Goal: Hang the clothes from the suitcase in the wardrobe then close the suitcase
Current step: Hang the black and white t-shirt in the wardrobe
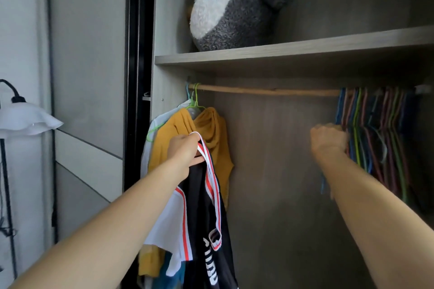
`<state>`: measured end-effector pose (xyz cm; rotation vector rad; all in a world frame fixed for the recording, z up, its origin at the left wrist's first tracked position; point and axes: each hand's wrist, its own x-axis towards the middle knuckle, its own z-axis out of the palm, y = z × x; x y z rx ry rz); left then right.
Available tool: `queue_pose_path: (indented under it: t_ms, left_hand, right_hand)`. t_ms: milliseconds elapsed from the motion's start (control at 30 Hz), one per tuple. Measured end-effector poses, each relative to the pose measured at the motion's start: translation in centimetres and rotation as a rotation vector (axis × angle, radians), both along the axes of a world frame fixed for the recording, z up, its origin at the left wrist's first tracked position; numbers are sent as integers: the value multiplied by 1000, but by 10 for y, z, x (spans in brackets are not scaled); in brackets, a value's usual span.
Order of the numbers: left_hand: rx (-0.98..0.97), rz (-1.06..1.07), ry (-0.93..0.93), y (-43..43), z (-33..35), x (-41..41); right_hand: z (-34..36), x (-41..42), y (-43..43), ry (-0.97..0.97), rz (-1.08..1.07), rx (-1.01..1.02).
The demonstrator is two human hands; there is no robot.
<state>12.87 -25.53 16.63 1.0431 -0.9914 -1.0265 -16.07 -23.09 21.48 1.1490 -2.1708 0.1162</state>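
The left hand (185,153) is up in front of the open wardrobe (277,171). Its fingers are curled tight round the top of a shirt (202,213). The shirt is black with white letters, and its edge has a white band with red stripes. The band loops over the hand at 12 o'clock. The rest of the shirt hangs straight down from the hand toward 6 o'clock. A white part with a red stripe hangs at 7 o'clock from the hand.

Just behind the shirt is a yellow top (212,129). It hangs on a green hanger (195,98) at the left end of the rod (270,91). A white top (150,134) hangs beside it, at 9 o'clock from the yellow one.

The right hand (328,139) is far from the shirt, at 3 o'clock from the left hand. The two hands are well apart, with bare wardrobe wall between them. The right hand's fingers are curled, and it touches a bunch of hangers (375,134). The bunch is at 3 o'clock from this hand, at the right end of the rod. The hangers are blue, pink, green and red. This part is blurry, so I cannot tell if the hand holds a hanger or only touches it.

Above the rod is a shelf (293,50). A big grey and white toy (237,7) sits on its left part. A white lamp (25,119) is outside the wardrobe, at 9 o'clock from the left hand.
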Motion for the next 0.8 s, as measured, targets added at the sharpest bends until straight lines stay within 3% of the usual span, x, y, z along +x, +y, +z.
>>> queue_pose_path:
  t_ms: [67,200,433,667,800]
  left_hand:
    - [1,2,-15,-3,1,-5]
    - [3,-1,-41,-7,2,-14]
    - [18,32,-69,-12,-4,-15]
    - [39,117,-61,-2,-13,10]
    - [67,146,-90,6,-21,28]
  right_hand:
    - [0,-4,-6,-36,45,-55]
    - [9,-4,-20,-334,173,-208]
    - [13,22,-29,-691,426,-499]
    - [-70,73,-38,-1200,731,-679]
    - [-106,98,-46,-1626,810,-620]
